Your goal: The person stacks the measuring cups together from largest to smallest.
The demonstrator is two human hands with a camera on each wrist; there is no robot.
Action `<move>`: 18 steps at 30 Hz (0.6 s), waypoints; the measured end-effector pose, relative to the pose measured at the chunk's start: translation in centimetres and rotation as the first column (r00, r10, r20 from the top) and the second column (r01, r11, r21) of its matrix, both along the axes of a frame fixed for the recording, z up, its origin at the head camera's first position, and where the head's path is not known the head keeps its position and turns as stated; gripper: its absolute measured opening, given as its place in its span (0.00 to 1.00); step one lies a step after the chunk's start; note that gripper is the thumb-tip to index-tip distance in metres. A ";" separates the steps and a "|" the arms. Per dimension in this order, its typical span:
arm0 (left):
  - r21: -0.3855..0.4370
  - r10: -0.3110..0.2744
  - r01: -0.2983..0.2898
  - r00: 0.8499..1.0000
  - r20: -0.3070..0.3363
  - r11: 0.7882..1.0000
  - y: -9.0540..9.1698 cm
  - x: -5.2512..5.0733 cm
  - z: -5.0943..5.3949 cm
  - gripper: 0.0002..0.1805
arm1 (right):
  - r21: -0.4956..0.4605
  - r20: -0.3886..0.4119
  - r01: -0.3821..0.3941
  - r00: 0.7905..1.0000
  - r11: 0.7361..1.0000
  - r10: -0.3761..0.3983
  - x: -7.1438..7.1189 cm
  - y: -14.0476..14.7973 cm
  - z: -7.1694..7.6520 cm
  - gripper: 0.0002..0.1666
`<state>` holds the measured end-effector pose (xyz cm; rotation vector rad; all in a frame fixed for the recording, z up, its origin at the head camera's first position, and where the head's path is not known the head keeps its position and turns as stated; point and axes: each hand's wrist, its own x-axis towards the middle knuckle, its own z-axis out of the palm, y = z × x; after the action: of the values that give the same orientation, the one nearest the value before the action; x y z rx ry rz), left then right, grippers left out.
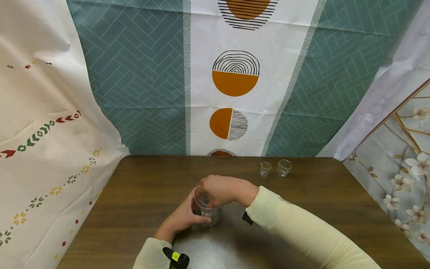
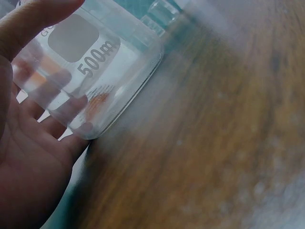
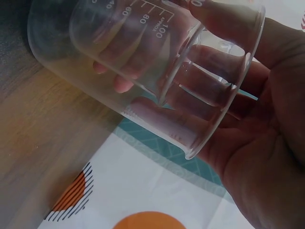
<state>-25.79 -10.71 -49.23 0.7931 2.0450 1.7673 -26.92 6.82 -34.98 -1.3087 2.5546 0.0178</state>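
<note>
Patterned cloth [image 1: 137, 82] hangs beyond a brown table [image 1: 144, 183], where we see a small beaker [image 3: 138, 28] inside a large beaker [image 1: 213, 216].
Both sit near the table's middle: the left hand [image 1: 186, 215] is wrapped round the large beaker, while the right hand [image 1: 224, 189] dips in from above, thumb and fingers clamped on the small beaker; far right, we spot a narrow beaker [image 1: 265, 170] beside a wider beaker [image 1: 283, 169].

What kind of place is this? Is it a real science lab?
Hard to be sure, but it looks like a curtained nook set up for hands-on work: patterned cloth hangs behind and beside a brown table, and there's a large clear beaker, like labs use.
</note>
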 end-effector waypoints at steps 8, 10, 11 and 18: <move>-0.001 0.006 -0.006 1.000 0.003 1.000 0.0 0.0 0.0 0.60 | 0.006 0.000 0.002 1.000 1.000 -0.002 -0.1 0.0 -0.2 0.26; 0.003 0.007 -0.007 1.000 -0.001 1.000 0.0 0.0 0.0 0.60 | 0.005 0.002 0.001 1.000 1.000 -0.001 -0.1 0.0 -0.3 0.26; 0.004 0.007 -0.007 1.000 -0.001 1.000 0.0 0.0 0.0 0.61 | 0.004 0.003 -0.002 1.000 1.000 0.002 -0.1 0.0 -0.3 0.26; 0.000 0.010 -0.010 1.000 0.005 1.000 0.0 0.1 0.1 0.61 | -0.009 0.016 -0.011 1.000 1.000 0.011 -0.1 0.0 -0.5 0.26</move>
<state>-25.74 -10.68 -49.14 0.7796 2.0491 1.7731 -26.98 6.81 -35.45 -1.3210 2.5371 -0.0020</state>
